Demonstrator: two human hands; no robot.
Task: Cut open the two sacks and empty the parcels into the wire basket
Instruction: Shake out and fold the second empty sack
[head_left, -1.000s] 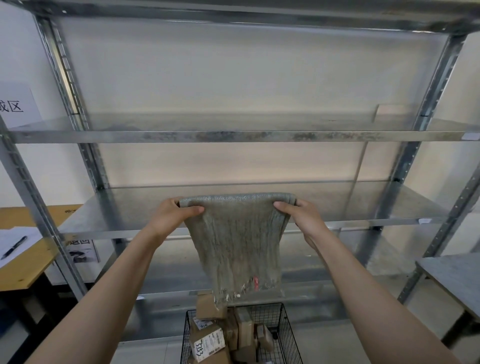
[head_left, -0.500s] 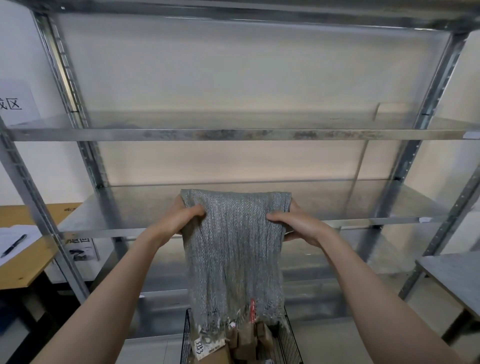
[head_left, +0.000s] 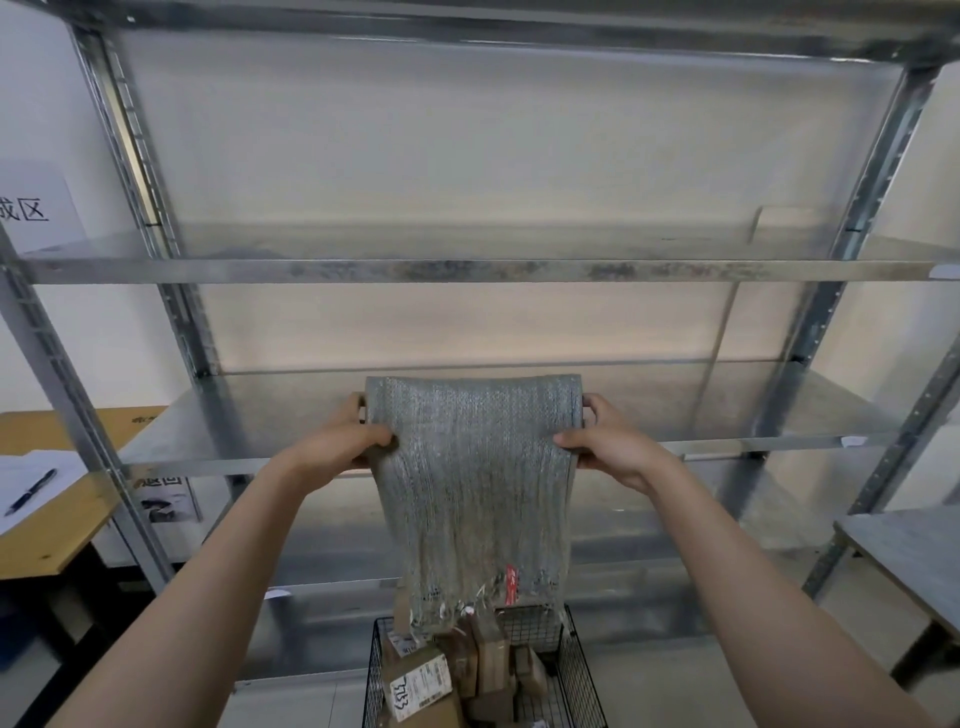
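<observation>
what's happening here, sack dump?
Yes. Both hands, left and right, grip the closed end of a grey woven sack and hold it upside down, in front of a metal shelving rack. Its frayed cut mouth hangs just above the wire basket, which already holds a pile of cardboard parcels. The sack hangs flat and limp, so it looks empty.

A: The grey woven plastic sack (head_left: 475, 488)?
B: Hanging upside down, limp and flat, frayed cut mouth just above the black wire basket (head_left: 579, 675).
A: And the brown cardboard parcels (head_left: 457, 675)?
B: Piled inside that basket.
</observation>
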